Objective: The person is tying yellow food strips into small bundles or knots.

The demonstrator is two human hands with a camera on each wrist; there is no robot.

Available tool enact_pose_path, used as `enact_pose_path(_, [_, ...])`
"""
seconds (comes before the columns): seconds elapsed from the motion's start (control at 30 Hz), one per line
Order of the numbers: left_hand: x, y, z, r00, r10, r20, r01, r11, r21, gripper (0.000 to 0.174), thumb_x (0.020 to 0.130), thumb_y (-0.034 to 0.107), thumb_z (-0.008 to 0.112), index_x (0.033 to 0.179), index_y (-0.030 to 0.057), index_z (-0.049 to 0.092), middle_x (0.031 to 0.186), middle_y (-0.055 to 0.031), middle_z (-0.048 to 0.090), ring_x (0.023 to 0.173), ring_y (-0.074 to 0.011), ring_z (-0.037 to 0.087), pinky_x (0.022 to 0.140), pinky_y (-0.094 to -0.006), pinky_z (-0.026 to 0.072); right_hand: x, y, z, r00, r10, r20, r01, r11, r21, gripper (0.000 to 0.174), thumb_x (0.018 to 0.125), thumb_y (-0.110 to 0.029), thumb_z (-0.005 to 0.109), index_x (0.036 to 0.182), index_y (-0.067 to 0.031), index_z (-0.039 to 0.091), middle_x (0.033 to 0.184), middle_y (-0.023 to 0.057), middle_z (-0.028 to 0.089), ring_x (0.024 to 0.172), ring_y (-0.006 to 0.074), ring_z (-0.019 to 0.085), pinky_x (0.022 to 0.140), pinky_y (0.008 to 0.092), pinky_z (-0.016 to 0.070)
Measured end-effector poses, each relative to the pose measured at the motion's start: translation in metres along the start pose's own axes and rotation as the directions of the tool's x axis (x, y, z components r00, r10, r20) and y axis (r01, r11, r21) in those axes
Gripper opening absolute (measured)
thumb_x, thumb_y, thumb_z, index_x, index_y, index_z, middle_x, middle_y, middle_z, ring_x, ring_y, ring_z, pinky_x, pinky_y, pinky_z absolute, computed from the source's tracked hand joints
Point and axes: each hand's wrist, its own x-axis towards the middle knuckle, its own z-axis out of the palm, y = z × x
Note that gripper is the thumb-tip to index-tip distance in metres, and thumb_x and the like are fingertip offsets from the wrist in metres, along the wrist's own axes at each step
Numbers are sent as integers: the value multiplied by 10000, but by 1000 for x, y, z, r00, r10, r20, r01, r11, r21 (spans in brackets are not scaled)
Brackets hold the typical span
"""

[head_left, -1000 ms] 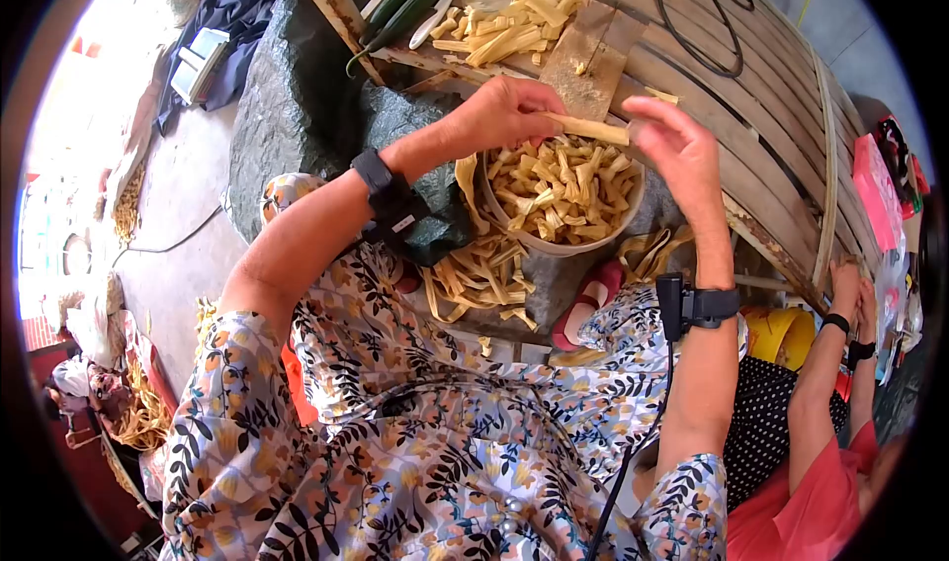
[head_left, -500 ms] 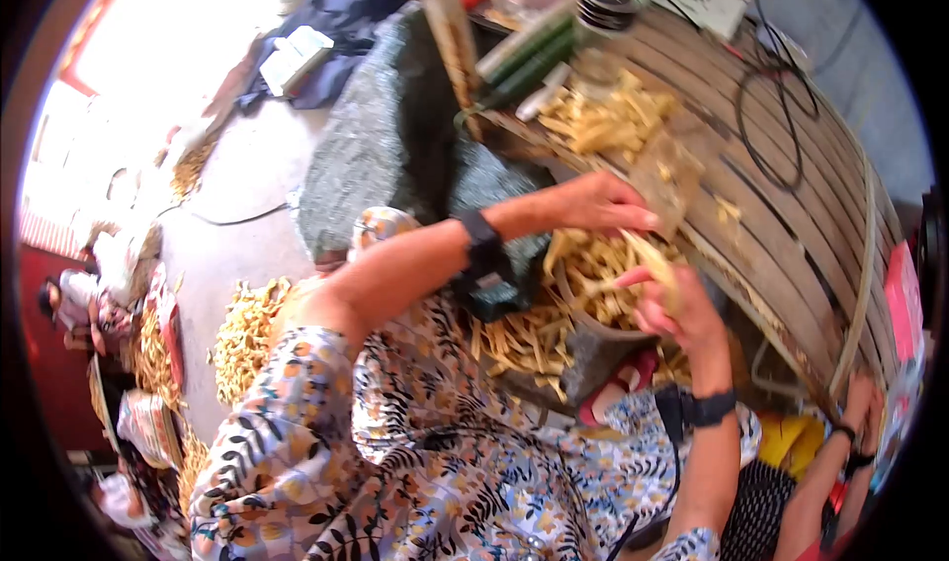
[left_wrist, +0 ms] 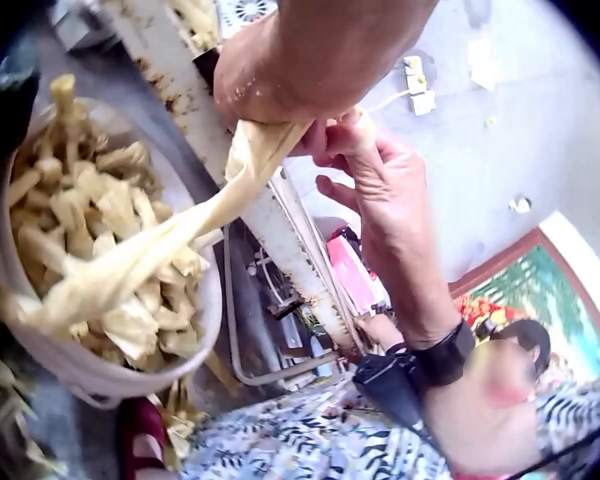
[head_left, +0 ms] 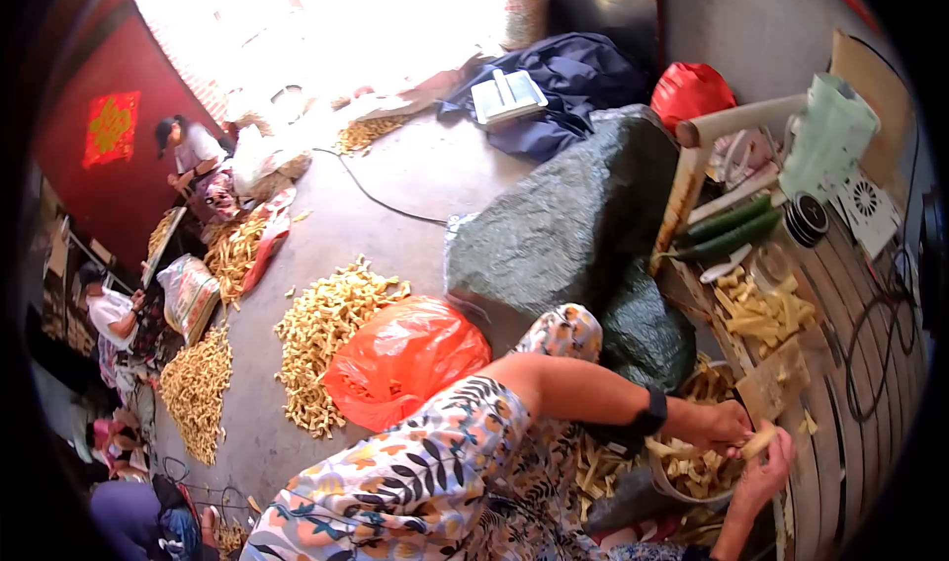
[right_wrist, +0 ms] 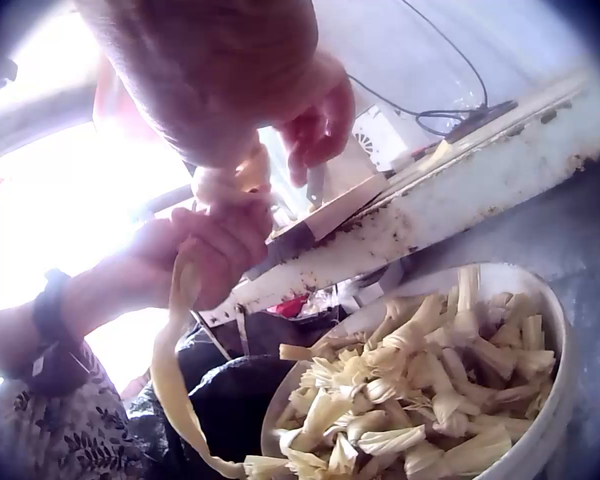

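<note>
My left hand (head_left: pixel 714 427) grips a long pale yellow strip (left_wrist: pixel 165 245) in its curled fingers. From that hand the strip's tail hangs down over a white tub (left_wrist: pixel 208 325). Close beside it, my right hand (head_left: pixel 763 472) pinches the strip's short upper part (head_left: pixel 759 440) between thumb and fingers. In the right wrist view both hands meet above the tub, and the right hand partly covers the strip. Knotted pale yellow pieces (right_wrist: pixel 410 380) fill the tub under the hands.
The slatted table (head_left: pixel 840 363) on the right bears a heap of strips (head_left: pixel 766 309), a small board (head_left: pixel 776 378), cucumbers (head_left: pixel 727 230) and a cable. A dark green sack (head_left: pixel 554 235) stands beside the tub. Knotted piles (head_left: pixel 331 329), an orange bag (head_left: pixel 405 358) and seated people lie leftward.
The head view has swung left, so tub and hands now appear lower right. The hands, apart a second ago with the strip stretched between them, are now close together, with the strip bent.
</note>
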Motion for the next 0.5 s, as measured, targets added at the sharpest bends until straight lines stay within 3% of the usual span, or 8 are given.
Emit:
enact_pose_path(0.07, [5, 11, 13, 956, 170, -238, -111, 964, 243, 192, 819, 81, 520, 666, -35, 530, 600, -51, 543, 447, -102, 530, 392, -240, 414, 3, -8, -1, 987, 161, 21, -162, 985, 54, 175, 767, -7, 570, 938, 25, 593, 882, 104, 569, 755, 201, 549, 670, 307, 435])
enact_pose_path(0.1, [3, 16, 17, 940, 237, -247, -162, 944, 289, 181, 813, 68, 521, 669, -41, 525, 598, -51, 540, 441, -104, 529, 390, -243, 413, 2, -10, 0, 970, 242, 33, -244, 967, 78, 170, 776, -17, 571, 938, 30, 592, 874, 107, 574, 744, 200, 548, 659, 306, 435])
enact_pose_path(0.13, [1, 21, 20, 919, 303, -251, -212, 919, 333, 169, 807, 55, 521, 672, -48, 520, 597, -51, 536, 435, -105, 529, 387, -245, 411, 0, 4, 12, 950, 310, 30, -306, 909, 284, 133, 799, -30, 569, 903, 52, 581, 771, 87, 573, 661, 143, 519, 585, 282, 423])
enact_pose_path(0.23, [-1, 24, 18, 859, 487, -159, -352, 787, 507, 140, 797, 19, 516, 683, -59, 495, 584, -56, 510, 435, -107, 524, 387, -251, 406, 1, 28, 10, 817, 466, 339, -576, 688, 442, 124, 810, -48, 583, 858, 66, 564, 684, 41, 536, 602, 73, 451, 509, 245, 374])
enact_pose_path(0.3, [-4, 24, 18, 817, 572, -68, -428, 682, 593, 150, 806, 20, 509, 678, -55, 488, 579, -55, 499, 440, -104, 516, 393, -249, 401, 3, 29, 3, 810, 410, 420, -574, 699, 426, 133, 809, -54, 586, 772, 67, 545, 639, 1, 493, 593, 44, 400, 484, 224, 327])
enact_pose_path(0.4, [-9, 24, 17, 839, 544, 12, -384, 577, 721, 243, 802, 185, 555, 718, -27, 471, 578, -107, 498, 489, -199, 520, 458, -317, 400, 2, 32, 3, 771, 387, 506, -599, 710, 369, 128, 798, -16, 525, 698, 65, 531, 670, 15, 516, 611, 55, 426, 508, 226, 352])
enact_pose_path(0.47, [-11, 23, 19, 865, 502, 29, -351, 562, 749, 341, 776, 306, 576, 789, -9, 444, 583, -167, 485, 550, -311, 511, 516, -382, 399, -9, 31, 26, 866, 388, 315, -500, 692, 521, 137, 785, -11, 548, 676, 64, 516, 703, 32, 541, 611, 58, 435, 507, 238, 356])
enact_pose_path(0.5, [-13, 25, 21, 863, 504, 39, -339, 520, 784, 329, 773, 291, 572, 801, -9, 440, 582, -170, 482, 552, -313, 506, 517, -380, 399, -10, 28, 33, 897, 388, 214, -435, 682, 588, 145, 779, -9, 559, 664, 64, 509, 719, 40, 553, 611, 60, 440, 507, 244, 358])
